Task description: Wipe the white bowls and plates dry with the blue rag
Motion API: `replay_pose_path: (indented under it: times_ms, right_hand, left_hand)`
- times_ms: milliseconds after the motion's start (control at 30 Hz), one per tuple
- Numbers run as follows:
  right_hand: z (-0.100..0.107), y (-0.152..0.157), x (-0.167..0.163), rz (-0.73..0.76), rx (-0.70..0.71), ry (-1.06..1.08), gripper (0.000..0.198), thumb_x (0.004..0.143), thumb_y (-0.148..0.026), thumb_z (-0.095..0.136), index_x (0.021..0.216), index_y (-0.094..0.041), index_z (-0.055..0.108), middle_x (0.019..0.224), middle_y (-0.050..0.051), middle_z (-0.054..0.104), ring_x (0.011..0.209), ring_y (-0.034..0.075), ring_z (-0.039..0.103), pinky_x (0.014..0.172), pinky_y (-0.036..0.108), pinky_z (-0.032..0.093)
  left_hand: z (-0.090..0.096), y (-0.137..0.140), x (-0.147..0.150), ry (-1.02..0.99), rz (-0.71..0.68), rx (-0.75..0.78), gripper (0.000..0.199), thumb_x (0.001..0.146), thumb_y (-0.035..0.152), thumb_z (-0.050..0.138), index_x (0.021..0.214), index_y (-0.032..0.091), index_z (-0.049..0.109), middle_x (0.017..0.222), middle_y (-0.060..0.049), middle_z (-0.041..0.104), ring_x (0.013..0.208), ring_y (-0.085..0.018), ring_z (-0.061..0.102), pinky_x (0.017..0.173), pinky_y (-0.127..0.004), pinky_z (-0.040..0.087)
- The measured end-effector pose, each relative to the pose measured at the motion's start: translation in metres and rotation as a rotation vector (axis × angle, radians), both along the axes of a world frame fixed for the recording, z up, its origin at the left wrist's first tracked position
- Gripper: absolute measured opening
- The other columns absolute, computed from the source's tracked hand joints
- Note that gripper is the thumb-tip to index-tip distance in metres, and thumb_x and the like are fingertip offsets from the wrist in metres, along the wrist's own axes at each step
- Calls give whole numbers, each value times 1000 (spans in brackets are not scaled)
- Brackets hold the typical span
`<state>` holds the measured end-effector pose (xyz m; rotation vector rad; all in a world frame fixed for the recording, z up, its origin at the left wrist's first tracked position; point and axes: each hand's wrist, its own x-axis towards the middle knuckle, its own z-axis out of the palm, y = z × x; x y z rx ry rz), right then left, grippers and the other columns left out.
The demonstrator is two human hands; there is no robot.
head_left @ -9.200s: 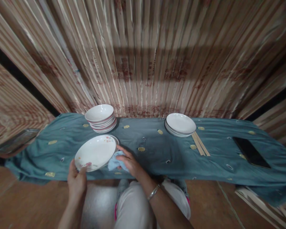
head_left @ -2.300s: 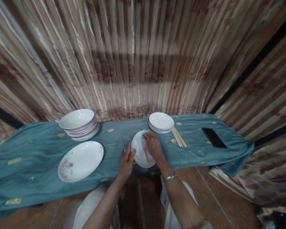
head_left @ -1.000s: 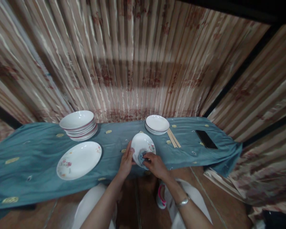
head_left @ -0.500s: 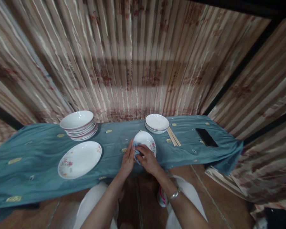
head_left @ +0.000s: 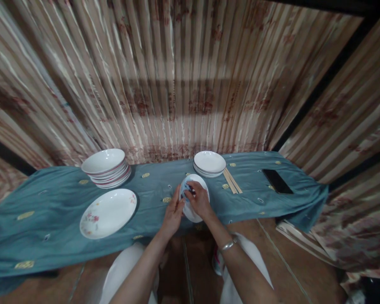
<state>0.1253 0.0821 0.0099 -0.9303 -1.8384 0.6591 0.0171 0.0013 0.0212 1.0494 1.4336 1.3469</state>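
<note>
A small white plate [head_left: 194,213] is held tilted above the front part of the cloth-covered table. My left hand [head_left: 174,211] grips its left rim, fingers closed along the edge. My right hand [head_left: 199,198] is closed on a light blue cloth [head_left: 185,185] and presses it against the upper left of the plate's face. Part of the cloth and most of the plate's pattern are hidden by the fingers. To the left of my hands lies a large oval white plate [head_left: 110,211] with flowers printed near its ends.
Stacked bowls and plates [head_left: 109,169] stand at the back left. A shorter stack of small plates [head_left: 209,162] sits behind my hands, with wooden chopsticks [head_left: 232,181] beside it. Farther right lies a black phone [head_left: 277,181]. A pleated curtain [head_left: 177,84] hangs behind the table.
My right hand has moved up the plate with the cloth, toward its upper left. The plate has turned slightly, and the whole view has shifted a little.
</note>
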Motion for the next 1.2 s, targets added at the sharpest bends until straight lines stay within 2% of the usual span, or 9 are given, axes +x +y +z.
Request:
replay_pose_path:
  times_ms: [133,267,367,533,733,967,1200]
  right_hand:
    - [-3,9,2,-28,16,-5,25,84,-24,53,108,-19,61,109,10,65,97,21,62,85,35,53]
    - [-8,19,4,-70,25,-14,24,84,-25,53,106,-19,61,110,10,65,96,21,62,85,35,53]
    - [-11,24,6,-93,33,-25,23,85,-25,52,105,-19,62,108,10,65,96,21,62,85,36,53]
    - [-13,26,8,-96,47,-44,24,85,-24,50,105,-17,61,110,11,65,101,22,61,87,36,53]
    - [-15,29,11,-128,55,-86,23,86,-22,49,106,-19,60,110,10,66,104,21,61,91,36,50]
    - [-21,30,12,-153,105,-144,26,87,-20,47,108,-17,61,113,12,66,111,23,58,101,40,44]
    - [-29,29,15,-178,134,-234,30,88,-15,44,111,-15,63,119,15,64,117,23,56,103,38,43]
  left_hand:
    - [0,0,2,-51,4,-4,70,83,50,56,147,28,35,151,-4,39,124,-28,52,86,-35,54]
    - [-1,-1,3,-51,-15,-15,71,84,51,53,148,30,31,145,-5,47,103,-25,63,76,-35,57]
    - [1,-2,3,-25,-7,-20,71,84,53,52,148,29,32,140,-6,52,95,-23,63,68,-32,57]
    - [5,-3,4,3,6,-47,72,84,53,52,148,28,33,137,-7,54,93,-23,63,67,-32,57]
    - [8,-4,5,-13,4,-20,72,84,52,53,148,28,33,150,-5,41,108,-28,60,69,-31,58]
    - [6,-3,4,-9,13,-28,74,83,53,54,149,28,31,146,-5,46,102,-26,61,65,-31,58]
    - [4,-2,2,-20,6,-44,77,84,52,52,150,24,27,141,-8,50,95,-25,61,63,-31,57]
